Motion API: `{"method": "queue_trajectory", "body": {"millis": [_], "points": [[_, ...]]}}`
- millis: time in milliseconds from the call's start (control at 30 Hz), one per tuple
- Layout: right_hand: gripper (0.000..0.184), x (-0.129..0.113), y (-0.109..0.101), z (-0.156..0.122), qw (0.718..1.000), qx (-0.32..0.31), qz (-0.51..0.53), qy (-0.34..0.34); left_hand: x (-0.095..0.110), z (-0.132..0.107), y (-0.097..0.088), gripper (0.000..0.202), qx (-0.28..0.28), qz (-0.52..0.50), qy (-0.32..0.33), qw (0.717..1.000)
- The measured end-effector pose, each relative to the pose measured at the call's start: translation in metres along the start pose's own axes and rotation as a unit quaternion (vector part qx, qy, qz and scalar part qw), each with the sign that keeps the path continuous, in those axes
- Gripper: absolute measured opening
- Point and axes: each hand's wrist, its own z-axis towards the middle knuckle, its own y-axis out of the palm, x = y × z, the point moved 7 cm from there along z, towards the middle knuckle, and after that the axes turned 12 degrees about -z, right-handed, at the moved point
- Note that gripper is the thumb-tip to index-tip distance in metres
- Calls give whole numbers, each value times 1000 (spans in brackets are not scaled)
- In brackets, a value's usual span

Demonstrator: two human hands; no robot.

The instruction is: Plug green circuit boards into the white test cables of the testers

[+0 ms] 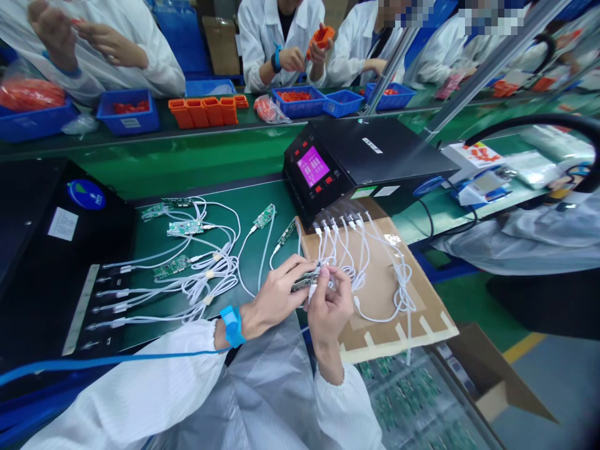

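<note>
My left hand [280, 289], with a blue strap round its wrist, is closed on a small green circuit board [304, 282]. Close against it, my right hand [332, 301] pinches at the board's right end. A white cable plug [312, 291] shows partly by those fingertips; the rest is hidden behind the fingers. Just beyond my hands, white cables [347, 247] hang from the front of a black tester [384, 150] with a lit pink screen [313, 166]. On the green mat two cabled boards lie nearby, one board [265, 215] farther left and another board [287, 232] closer.
At left, a second black box [56, 231] has white cables [201, 281] running to several boards [185, 227]. Taped cardboard [398, 312] lies under the right-hand cables. Below it, a clear tray [407, 400] holds boards. Across the bench, co-workers handle orange parts beside blue bins [129, 112].
</note>
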Motion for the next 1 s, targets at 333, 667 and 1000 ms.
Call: {"method": "queue_trajectory", "body": {"millis": [333, 667, 1000], "points": [[35, -1, 5, 4, 996, -68, 54, 27, -4, 6, -2, 35, -36, -23, -16, 999], [34, 3, -4, 1, 1000, -13, 21, -2, -4, 3, 3, 44, -30, -18, -12, 999], [38, 1, -13, -3, 997, 53, 38, 47, 4, 6, 12, 44, -88, -8, 14, 996]]}}
